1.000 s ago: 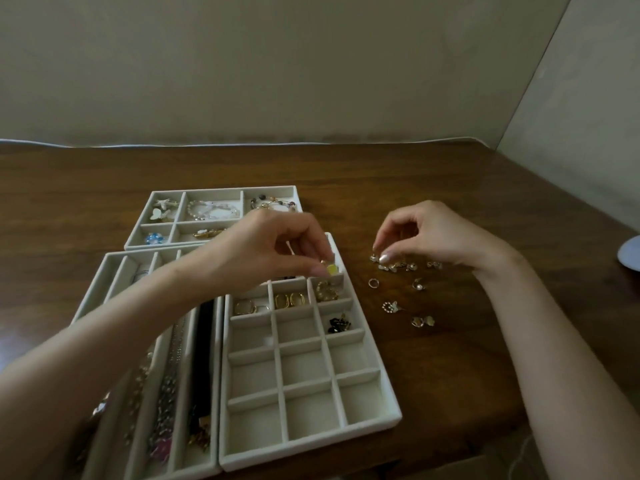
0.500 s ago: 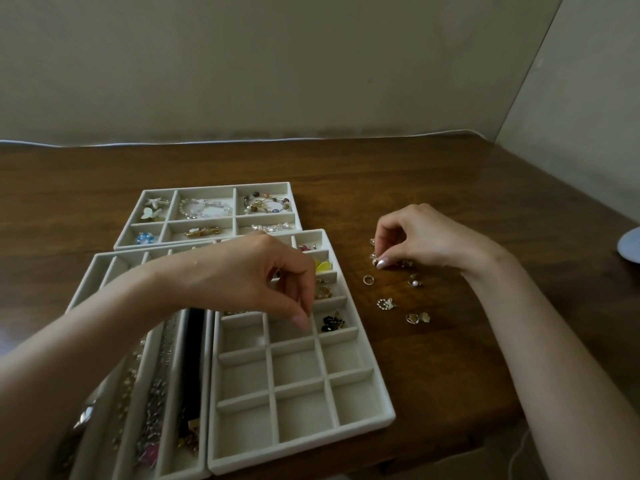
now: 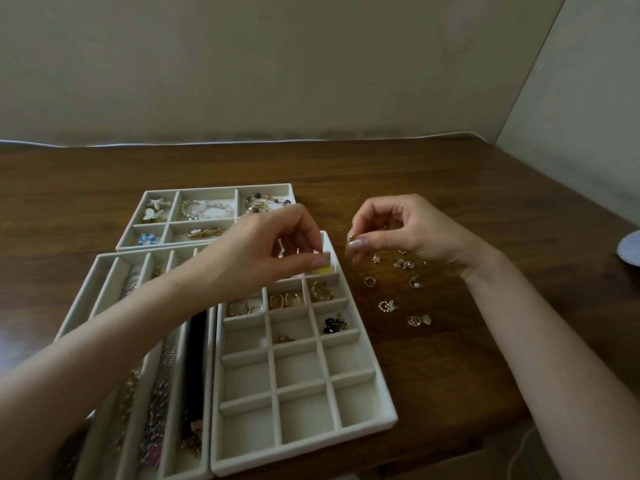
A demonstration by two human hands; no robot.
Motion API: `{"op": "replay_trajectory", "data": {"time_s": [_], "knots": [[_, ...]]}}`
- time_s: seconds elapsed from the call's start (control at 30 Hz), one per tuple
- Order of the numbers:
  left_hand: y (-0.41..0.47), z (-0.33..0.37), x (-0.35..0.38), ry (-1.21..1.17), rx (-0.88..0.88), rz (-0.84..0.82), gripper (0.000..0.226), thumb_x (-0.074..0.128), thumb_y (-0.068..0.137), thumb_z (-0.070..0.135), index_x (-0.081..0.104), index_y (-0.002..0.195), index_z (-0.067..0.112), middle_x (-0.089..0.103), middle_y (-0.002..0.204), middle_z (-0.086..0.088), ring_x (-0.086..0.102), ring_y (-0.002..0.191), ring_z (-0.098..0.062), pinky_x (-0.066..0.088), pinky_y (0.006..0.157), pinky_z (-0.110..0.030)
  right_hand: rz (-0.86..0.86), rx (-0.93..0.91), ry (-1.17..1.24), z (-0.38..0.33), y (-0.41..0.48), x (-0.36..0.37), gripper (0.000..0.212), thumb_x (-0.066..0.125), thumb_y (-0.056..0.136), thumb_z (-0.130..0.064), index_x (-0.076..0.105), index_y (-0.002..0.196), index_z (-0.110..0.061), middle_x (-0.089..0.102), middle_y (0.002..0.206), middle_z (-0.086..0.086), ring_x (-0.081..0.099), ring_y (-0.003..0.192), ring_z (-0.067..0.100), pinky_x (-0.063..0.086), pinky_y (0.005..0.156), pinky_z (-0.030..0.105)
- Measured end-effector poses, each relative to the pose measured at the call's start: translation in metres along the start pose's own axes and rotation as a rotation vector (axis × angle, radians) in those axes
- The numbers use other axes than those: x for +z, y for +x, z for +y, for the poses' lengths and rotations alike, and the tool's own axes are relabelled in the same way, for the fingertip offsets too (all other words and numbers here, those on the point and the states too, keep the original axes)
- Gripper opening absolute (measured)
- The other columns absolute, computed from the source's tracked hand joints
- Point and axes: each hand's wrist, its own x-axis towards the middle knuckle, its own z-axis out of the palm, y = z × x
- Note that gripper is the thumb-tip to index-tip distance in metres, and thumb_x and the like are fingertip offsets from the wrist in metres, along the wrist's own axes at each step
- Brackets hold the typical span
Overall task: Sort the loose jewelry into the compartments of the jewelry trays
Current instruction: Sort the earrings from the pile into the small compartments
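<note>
A grid tray [image 3: 304, 441] lies before me, with gold hoops [image 3: 284, 301], a black piece [image 3: 333, 325] and a small gold piece [image 3: 285, 338] in its upper compartments. My left hand [image 3: 273, 251] hovers over the tray's top right corner, fingers curled together with nothing visible between them. My right hand [image 3: 408, 230] is raised above the loose jewelry [image 3: 403, 264] on the table and pinches a tiny gold piece [image 3: 351, 238] between thumb and forefinger. Among the loose pieces are a small ring [image 3: 369, 281], a pearl earring [image 3: 415, 283] and a gold pair [image 3: 419, 320].
A long-compartment tray [image 3: 104, 292] with chains sits left of the grid tray. Behind them is a tray [image 3: 207, 188] holding bracelets and brooches. A pale round object [image 3: 632, 249] shows at the right edge. The wall runs along the table's back.
My left hand dipped to a middle compartment, left a small gold piece there, then rose to the tray's top right. My right hand lifted off the pile pinching a piece.
</note>
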Motion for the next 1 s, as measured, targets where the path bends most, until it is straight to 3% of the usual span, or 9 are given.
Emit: {"op": "replay_trajectory", "data": {"time_s": [0.07,0.17,0.3,0.47,0.53,0.67,0.77,0.93,1.0], "knots": [[0.0,0.0,0.0,0.01,-0.008,0.019,0.023,0.065,0.073,0.039,0.058,0.086,0.021,0.063,0.079,0.002,0.056,0.065,-0.007,0.048,0.057,-0.025,-0.049,-0.011,0.042,-0.002,0.001,0.008,0.013,0.067,0.076,-0.01,0.062,0.088,-0.008,0.07,0.082,0.004,0.069,0.076,0.017,0.055,0.069,0.024],[0.0,-0.002,0.0,0.025,-0.001,0.065,0.009,0.064,0.086,0.018,0.057,0.088,0.021,0.063,0.081,0.006,0.059,0.069,-0.01,0.052,0.063,-0.035,-0.116,-0.026,0.02,-0.005,0.003,0.021,0.012,0.067,0.079,-0.006,0.062,0.088,-0.011,0.067,0.083,-0.003,0.065,0.077,0.009,0.051,0.068,0.018],[0.0,-0.003,-0.004,-0.089,-0.05,0.255,0.011,0.053,0.091,0.007,0.056,0.095,0.017,0.067,0.084,0.002,0.062,0.075,-0.026,0.051,0.07,-0.049,-0.176,-0.058,-0.035,-0.008,0.004,0.037,0.015,0.068,0.08,-0.002,0.062,0.086,-0.015,0.065,0.079,-0.011,0.061,0.074,-0.001,0.047,0.067,0.013],[0.003,-0.011,-0.006,-0.137,-0.113,0.405,0.01,0.055,0.092,0.009,0.056,0.092,0.018,0.068,0.08,0.003,0.063,0.072,-0.015,0.053,0.069,-0.034,-0.196,-0.105,-0.133,-0.012,0.003,0.052,0.014,0.072,0.078,-0.008,0.067,0.09,-0.013,0.068,0.089,-0.003,0.064,0.083,0.014,0.055,0.073,0.028],[0.004,-0.012,-0.006,-0.133,-0.13,0.401,0.008,0.055,0.091,0.01,0.057,0.092,0.018,0.068,0.08,0.003,0.062,0.07,-0.009,0.051,0.067,-0.024,-0.203,-0.12,-0.161,-0.014,0.003,0.055,0.016,0.072,0.078,-0.01,0.068,0.094,-0.013,0.068,0.093,-0.002,0.064,0.084,0.013,0.055,0.074,0.026],[0.003,-0.01,-0.004,-0.091,-0.141,0.378,0.006,0.055,0.091,0.013,0.058,0.094,0.017,0.068,0.081,0.004,0.063,0.071,-0.009,0.052,0.067,-0.024,0.026,-0.122,-0.227,-0.01,0.006,0.045,0.01,0.067,0.083,-0.016,0.066,0.093,-0.018,0.067,0.092,-0.006,0.063,0.085,0.006,0.054,0.077,0.023],[0.002,-0.01,-0.003,-0.077,-0.137,0.359,0.008,0.054,0.091,0.014,0.058,0.094,0.019,0.068,0.081,0.004,0.063,0.072,-0.01,0.054,0.069,-0.029,0.288,-0.142,-0.547,-0.001,0.008,0.029,0.008,0.065,0.086,-0.02,0.065,0.093,-0.023,0.064,0.09,-0.012,0.06,0.084,0.002,0.051,0.075,0.016],[0.002,-0.01,-0.005,-0.08,-0.131,0.358,0.009,0.054,0.091,0.012,0.059,0.093,0.019,0.068,0.081,0.003,0.064,0.072,-0.011,0.055,0.07,-0.033,0.569,0.024,-0.662,0.016,0.004,-0.014,0.01,0.067,0.086,-0.017,0.068,0.094,-0.023,0.065,0.093,-0.009,0.056,0.08,0.0,0.043,0.07,0.013],[0.002,-0.009,-0.005,-0.077,-0.129,0.35,0.009,0.054,0.09,0.013,0.059,0.093,0.019,0.068,0.082,0.002,0.065,0.074,-0.013,0.056,0.073,-0.037,0.586,0.103,-0.695,0.021,0.002,-0.024,0.012,0.067,0.086,-0.016,0.068,0.094,-0.025,0.065,0.095,-0.008,0.055,0.082,0.001,0.043,0.073,0.018]]}}
